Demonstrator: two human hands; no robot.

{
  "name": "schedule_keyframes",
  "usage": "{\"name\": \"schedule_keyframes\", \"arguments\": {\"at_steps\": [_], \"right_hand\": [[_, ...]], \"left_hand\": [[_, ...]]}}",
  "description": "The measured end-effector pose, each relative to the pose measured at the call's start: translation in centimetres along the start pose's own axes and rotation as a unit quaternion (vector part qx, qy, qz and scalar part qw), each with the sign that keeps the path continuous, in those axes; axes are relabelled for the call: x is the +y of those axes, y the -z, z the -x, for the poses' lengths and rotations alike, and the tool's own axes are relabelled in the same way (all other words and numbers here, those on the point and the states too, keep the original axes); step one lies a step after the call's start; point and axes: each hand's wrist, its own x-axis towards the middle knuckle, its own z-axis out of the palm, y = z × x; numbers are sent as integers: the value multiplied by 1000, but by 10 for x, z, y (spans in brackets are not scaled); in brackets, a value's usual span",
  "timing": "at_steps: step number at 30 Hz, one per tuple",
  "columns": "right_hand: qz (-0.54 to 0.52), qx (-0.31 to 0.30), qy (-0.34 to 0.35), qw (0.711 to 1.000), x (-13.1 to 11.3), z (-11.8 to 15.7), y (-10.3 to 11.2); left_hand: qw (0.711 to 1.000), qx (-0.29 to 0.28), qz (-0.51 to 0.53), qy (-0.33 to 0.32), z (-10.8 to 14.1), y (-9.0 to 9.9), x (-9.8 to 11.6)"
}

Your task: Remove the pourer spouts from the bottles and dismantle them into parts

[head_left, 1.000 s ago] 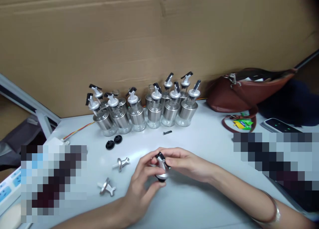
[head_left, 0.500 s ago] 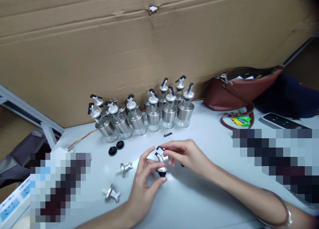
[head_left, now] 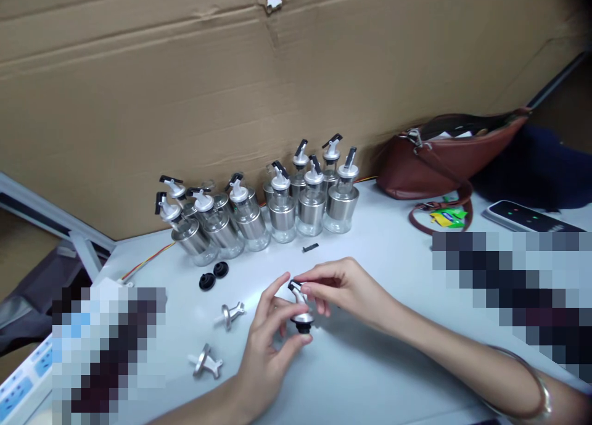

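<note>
Against tall brown corrugated cardboard (head_left: pixel 194 92), over a glossy pale-grey surface (head_left: pixel 370 382): held up between two bare hands, a pourer top with slim silver spout, round silver collar and ribbed black stopper (head_left: pixel 303 319). Clamped by collar and stopper between fingers and thumb of the left grip (head_left: pixel 271 338); pinched at the spout's tip, thumb and fingers together, by the right grip (head_left: pixel 345 286), a small black plastic lever (head_left: pixel 295 284). Lifted just off the spout half a second ago, now lowered to its tip, apparently closing the gap between both parts; too small to tell whether joined. Laid at left, two leverless silver spouts with translucent stems (head_left: pixel 203 360); farther back, two round black rubbery stoppers (head_left: pixel 207 281) and, farther right, a loose black lever (head_left: pixel 311 248). Lined up behind, clear glass bottles with brushed-metal sleeves (head_left: pixel 282 214), most topped with silver spouts. At right, beside a brown leather handbag (head_left: pixel 425 172), a green-and-yellow packet (head_left: pixel 456 218), printed in blue and white, too small to read.
</note>
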Motion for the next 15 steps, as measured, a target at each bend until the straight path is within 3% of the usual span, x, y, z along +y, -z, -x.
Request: {"name": "schedule_keyframes", "arguments": {"at_steps": [11,15], "right_hand": [[-32,11,-46,998,-8,1,0],[-98,-22,-79,992,-9,-1,2]], "left_hand": [[1000,-21,6,11,0,2,-4],[1000,-25,13,-6,3,1,-7]]}}
